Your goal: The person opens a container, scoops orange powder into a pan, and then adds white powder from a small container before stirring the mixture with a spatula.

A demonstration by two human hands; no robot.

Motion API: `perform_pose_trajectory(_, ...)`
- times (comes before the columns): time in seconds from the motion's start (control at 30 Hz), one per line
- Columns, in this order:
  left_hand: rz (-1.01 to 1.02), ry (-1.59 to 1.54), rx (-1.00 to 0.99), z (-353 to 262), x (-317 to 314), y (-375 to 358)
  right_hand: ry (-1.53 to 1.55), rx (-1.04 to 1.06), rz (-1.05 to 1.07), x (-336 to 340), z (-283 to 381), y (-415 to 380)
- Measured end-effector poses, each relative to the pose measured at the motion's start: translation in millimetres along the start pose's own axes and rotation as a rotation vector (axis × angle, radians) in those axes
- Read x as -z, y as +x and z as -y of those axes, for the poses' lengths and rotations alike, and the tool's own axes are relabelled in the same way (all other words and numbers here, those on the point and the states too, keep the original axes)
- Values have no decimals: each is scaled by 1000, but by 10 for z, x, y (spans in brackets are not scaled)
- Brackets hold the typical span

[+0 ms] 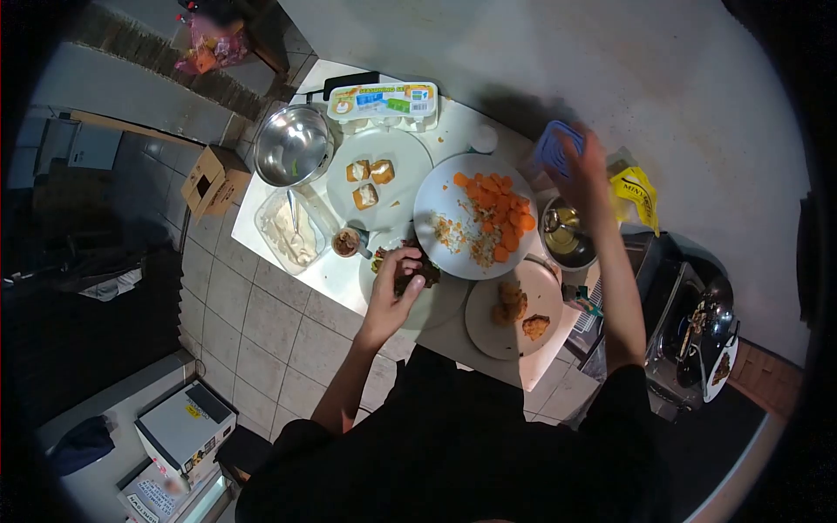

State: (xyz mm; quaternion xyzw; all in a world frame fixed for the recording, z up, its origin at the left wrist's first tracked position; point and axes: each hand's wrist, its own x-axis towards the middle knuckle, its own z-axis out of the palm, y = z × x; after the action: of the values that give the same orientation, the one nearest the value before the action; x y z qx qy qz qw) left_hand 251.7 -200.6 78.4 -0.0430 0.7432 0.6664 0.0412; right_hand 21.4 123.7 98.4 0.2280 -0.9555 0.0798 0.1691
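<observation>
Dark red and green leaf lettuce lies on a pale plate near the table's front edge. My left hand curls round the leaves, thumb and fingers on either side of them. Off to the right, my right hand grips a blue-lidded container, held out past the back right of the table. Between the hands, a white plate carries sliced carrots and chopped pale bits. Below my right forearm is a metal bowl with a spoon in it.
A plate of fried pieces is at the front right. Toward the left stand a steel bowl, a tub of white spread, a small jar and topped toasts. An egg carton sits at the back; a stove is at right.
</observation>
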Motion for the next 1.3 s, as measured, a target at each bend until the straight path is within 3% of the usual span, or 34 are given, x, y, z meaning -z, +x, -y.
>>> perform_pose_trajectory(0.07, 3, -19, 19, 40, 24, 6, 268, 154, 16, -411, 187, 114)
perform_pose_trajectory(0.13, -3, -54, 37, 43, 32, 5, 367, -45, 263, -626, 561, 401)
perform_pose_trajectory(0.17, -4, -61, 44, 44, 50, 8, 365, -45, 263, -828, 545, 499)
perform_pose_trajectory(0.23, -8, -64, 45, 55, 99, -3, 79, -57, 307, -1331, 530, 632)
perform_pose_trajectory(0.37, -47, -74, 74, 142, 274, -109, -17, -99, 395, -1667, 533, 685)
perform_pose_trajectory(0.57, -96, -112, 82, 306, 348, -159, -53, -19, 339, -1775, 420, 646)
perform_pose_trajectory(0.83, -99, -155, 78, 329, 368, -169, 18, -160, 448, -1755, 486, 744)
perform_pose_trajectory(1.17, -116, -158, 81, 254, 420, -239, 16, -159, 399, -1982, 329, 746)
perform_pose_trajectory(1.27, -122, -169, 80, 201, 421, -259, 124, -195, 394, -1854, 314, 758)
perform_pose_trajectory(1.3, -119, -171, 78, 192, 413, -270, 296, -294, 461, -1828, 278, 787)
